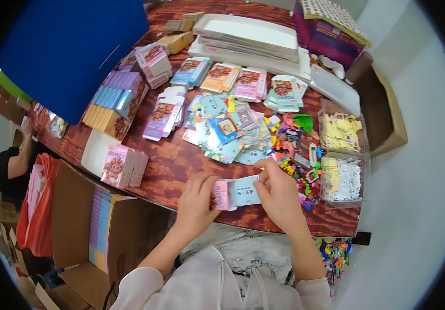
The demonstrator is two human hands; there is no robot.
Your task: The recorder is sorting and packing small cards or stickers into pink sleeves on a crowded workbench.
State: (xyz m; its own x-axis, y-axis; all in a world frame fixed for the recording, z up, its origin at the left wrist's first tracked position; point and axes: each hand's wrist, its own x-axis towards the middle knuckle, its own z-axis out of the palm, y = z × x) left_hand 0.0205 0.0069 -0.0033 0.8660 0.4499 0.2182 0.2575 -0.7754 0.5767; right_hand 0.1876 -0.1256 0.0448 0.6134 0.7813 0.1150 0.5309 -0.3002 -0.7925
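Note:
At the table's near edge, my left hand [196, 202] grips a small pink box [222, 195]. A light blue card [246, 191] lies at the box's right end, pinched by my right hand [278, 195] between thumb and fingers. From this view I cannot tell how far the card reaches into the box. Beyond my hands spreads a loose pile of printed cards [216, 106]. To its right is a heap of small colourful plastic toys [288, 144], close above my right hand.
Flat box stacks [221, 77] line the back, before white trays [253, 30]. Clear containers hold yellow pieces [340, 133] and white pieces [347, 178]. Filled boxes [121, 166] stand left, near an open carton [75, 217]. A blue panel [67, 46] rises at far left; another person [10, 160] sits beyond.

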